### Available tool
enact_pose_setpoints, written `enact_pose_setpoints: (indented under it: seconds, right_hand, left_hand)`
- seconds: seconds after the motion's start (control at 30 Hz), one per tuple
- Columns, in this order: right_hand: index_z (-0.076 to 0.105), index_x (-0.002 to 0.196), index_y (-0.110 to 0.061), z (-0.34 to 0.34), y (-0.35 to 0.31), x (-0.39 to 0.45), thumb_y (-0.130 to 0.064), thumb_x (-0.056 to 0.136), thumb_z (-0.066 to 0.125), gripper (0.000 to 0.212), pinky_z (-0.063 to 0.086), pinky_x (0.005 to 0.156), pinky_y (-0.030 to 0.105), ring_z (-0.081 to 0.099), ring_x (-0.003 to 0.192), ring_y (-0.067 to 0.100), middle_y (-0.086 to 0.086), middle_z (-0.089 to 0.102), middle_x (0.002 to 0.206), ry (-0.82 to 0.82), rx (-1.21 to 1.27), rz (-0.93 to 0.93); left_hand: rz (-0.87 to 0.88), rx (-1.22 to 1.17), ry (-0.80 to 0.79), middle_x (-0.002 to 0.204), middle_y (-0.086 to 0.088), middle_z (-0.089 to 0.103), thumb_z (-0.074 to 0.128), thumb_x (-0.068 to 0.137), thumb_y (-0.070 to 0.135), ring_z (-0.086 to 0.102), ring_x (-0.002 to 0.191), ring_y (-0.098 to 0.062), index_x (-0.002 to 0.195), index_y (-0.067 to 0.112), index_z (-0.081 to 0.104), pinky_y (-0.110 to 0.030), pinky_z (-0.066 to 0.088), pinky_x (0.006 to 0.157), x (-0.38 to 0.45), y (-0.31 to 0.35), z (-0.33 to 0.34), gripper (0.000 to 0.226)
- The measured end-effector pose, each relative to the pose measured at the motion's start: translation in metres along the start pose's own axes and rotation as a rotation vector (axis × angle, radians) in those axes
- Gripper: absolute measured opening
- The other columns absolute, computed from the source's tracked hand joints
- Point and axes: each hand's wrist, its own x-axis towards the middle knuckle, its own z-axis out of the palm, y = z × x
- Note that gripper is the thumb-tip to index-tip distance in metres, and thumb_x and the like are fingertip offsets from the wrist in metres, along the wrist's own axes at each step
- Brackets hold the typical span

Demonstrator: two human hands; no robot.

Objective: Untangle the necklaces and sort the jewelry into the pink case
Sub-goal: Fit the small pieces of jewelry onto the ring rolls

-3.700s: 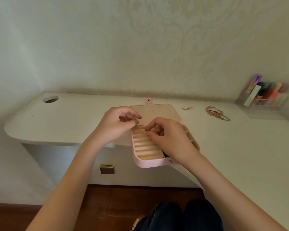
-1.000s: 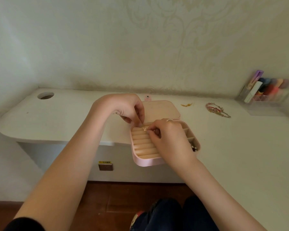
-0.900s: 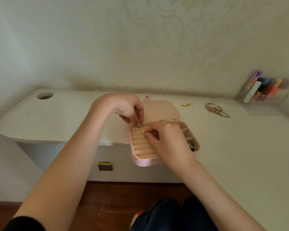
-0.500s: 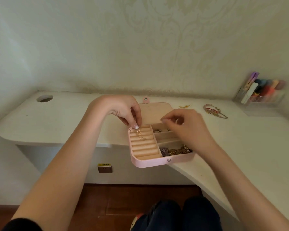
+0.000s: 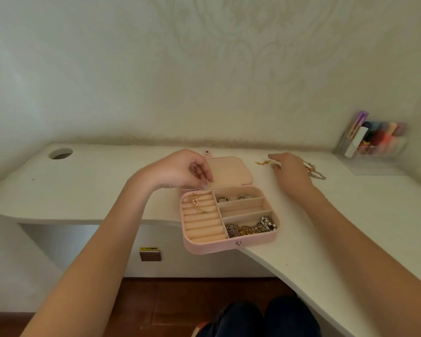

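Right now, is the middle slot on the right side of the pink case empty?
Empty: the middle slot shows only bare lining, while rings sit behind it and chains in front.

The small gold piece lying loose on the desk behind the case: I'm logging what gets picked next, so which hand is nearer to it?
Right. The right hand reaches beside the small gold piece, fingertips almost touching. The left hand hovers over the pink case.

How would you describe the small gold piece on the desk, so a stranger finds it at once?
Start at the open pink case on the white desk. Behind its lid, to the right, the small gold piece lies alone; unlike the bracelet tangle farther right, it is tiny and plain yellow.
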Motion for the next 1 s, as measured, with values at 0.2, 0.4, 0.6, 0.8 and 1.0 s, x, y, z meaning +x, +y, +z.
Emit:
enact_pose_setpoints:
  seconds: [0.2, 0.4, 0.6, 0.8, 1.0]
  right_hand:
    - [0.070, 0.103, -0.008, 0.010, -0.001, 0.015, -0.010, 0.091, 0.054, 0.020, 0.048, 0.085, 0.041, 0.057, 0.103, 0.031, 0.014, 0.067, 0.106, 0.058, -0.027, -0.030]
    - [0.065, 0.091, -0.007, 0.005, 0.003, 0.006, -0.011, 0.087, 0.062, 0.006, 0.039, 0.070, 0.030, 0.056, 0.085, 0.023, 0.010, 0.065, 0.092, 0.107, 0.189, -0.071]
    - [0.067, 0.079, -0.013, -0.031, -0.027, -0.019, -0.001, 0.079, 0.070, 0.013, 0.050, 0.066, 0.017, 0.061, 0.067, 0.006, -0.002, 0.068, 0.079, -0.021, 0.701, -0.160]
    - [0.066, 0.080, -0.008, -0.059, -0.046, -0.048, 0.010, 0.078, 0.067, 0.018, 0.052, 0.068, 0.020, 0.063, 0.073, 0.010, 0.015, 0.068, 0.086, -0.146, 0.915, -0.293]
    - [0.067, 0.073, -0.014, -0.061, -0.036, -0.059, 0.008, 0.076, 0.069, 0.022, 0.047, 0.069, 0.016, 0.060, 0.072, 0.009, -0.009, 0.067, 0.072, -0.138, 0.861, -0.276]
  left_hand:
    - [0.084, -0.064, 0.096, 0.073, 0.007, 0.065, 0.071, 0.072, -0.007, 0.055, 0.062, 0.003, 0.075, 0.018, 0.069, -0.017, 0.046, 0.065, 0.009, 0.000, 0.016, 0.025]
    - [0.128, -0.083, 0.217, 0.074, 0.005, 0.065, 0.072, 0.074, 0.001, 0.058, 0.071, -0.008, 0.075, 0.023, 0.069, -0.025, 0.047, 0.073, 0.024, 0.006, 0.027, 0.022]
    - [0.146, -0.298, 0.383, 0.087, -0.001, 0.068, 0.060, 0.088, 0.003, 0.061, 0.080, -0.012, 0.092, 0.012, 0.067, -0.020, 0.049, 0.070, 0.035, 0.025, 0.029, 0.013]
    - [0.089, -0.420, 0.090, 0.099, -0.005, 0.071, 0.057, 0.091, 0.008, 0.068, 0.091, -0.010, 0.110, 0.009, 0.065, -0.022, 0.054, 0.083, 0.036, 0.040, 0.042, 0.021]
    - [0.073, -0.656, 0.033, 0.080, -0.006, 0.074, 0.058, 0.090, 0.006, 0.071, 0.078, -0.014, 0.094, 0.009, 0.070, -0.022, 0.057, 0.072, 0.029, 0.051, 0.052, 0.013]
